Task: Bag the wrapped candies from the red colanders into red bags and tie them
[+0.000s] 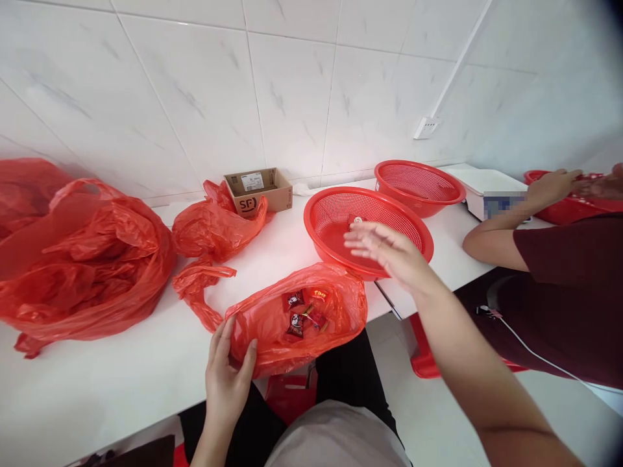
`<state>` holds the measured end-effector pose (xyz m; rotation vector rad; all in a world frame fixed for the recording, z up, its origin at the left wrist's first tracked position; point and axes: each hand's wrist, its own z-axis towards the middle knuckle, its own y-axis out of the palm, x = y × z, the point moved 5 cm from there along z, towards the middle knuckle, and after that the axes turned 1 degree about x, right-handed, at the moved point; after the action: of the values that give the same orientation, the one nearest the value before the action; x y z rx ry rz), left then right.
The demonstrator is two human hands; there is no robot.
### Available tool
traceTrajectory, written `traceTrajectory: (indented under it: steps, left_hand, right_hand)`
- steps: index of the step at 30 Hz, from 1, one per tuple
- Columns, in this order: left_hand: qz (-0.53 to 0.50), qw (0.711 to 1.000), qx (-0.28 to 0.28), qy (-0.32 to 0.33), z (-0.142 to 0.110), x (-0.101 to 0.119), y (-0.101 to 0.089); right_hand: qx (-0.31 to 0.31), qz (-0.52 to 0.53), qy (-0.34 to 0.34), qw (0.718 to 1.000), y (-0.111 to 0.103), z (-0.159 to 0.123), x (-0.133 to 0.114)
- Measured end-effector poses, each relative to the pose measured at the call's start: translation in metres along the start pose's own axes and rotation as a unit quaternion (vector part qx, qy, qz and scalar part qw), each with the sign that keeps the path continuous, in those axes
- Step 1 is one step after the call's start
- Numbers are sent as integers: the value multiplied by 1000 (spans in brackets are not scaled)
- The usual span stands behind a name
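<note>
My left hand (228, 373) grips the left edge of a red plastic bag (263, 318), which lies with its mouth spread wide at the table's front edge. Inside it are several small wrapped snacks, among them a dark red packet (294, 325) and a brighter red one with yellow lettering (318, 295). Over the near side of a red perforated basket (316, 237) is my right hand (389, 254), its fingers stretched out and slightly blurred, with nothing visible in them. A small red packet (357, 220) shows in the basket just beyond the fingertips.
A large red bag (146, 279) of crumpled plastic stands left, with a smaller bag (209, 233) and a cardboard box (285, 198) behind. A second basket (418, 206) and a white scale (487, 181) are at back right. A co-worker's arm (496, 243) reaches in from the right.
</note>
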<state>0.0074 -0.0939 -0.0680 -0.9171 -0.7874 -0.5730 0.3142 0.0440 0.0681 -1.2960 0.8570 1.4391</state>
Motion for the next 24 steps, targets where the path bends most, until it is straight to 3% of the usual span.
traceTrajectory:
  steps: [3, 5, 8, 12, 18, 24]
  left_hand:
    - [8, 1000, 2, -6, 0, 0, 0]
    - [14, 1000, 6, -10, 0, 0, 0]
    - [17, 1000, 12, -13, 0, 0, 0]
    - [20, 1000, 15, -2, 0, -1, 1]
    - [31, 999, 16, 7, 1, -2, 2]
    - [31, 999, 14, 5, 0, -1, 2]
  right_hand:
    - [61, -227, 8, 972, -50, 47, 8]
    - [28, -411, 100, 906, -76, 78, 30]
    - [-29, -482, 164, 860, -99, 112, 60]
    - [-96, -514, 194, 830, -97, 136, 91]
    - [-136, -495, 235, 825, -81, 138, 110]
    - [-185, -361, 252, 879, -74, 122, 79]
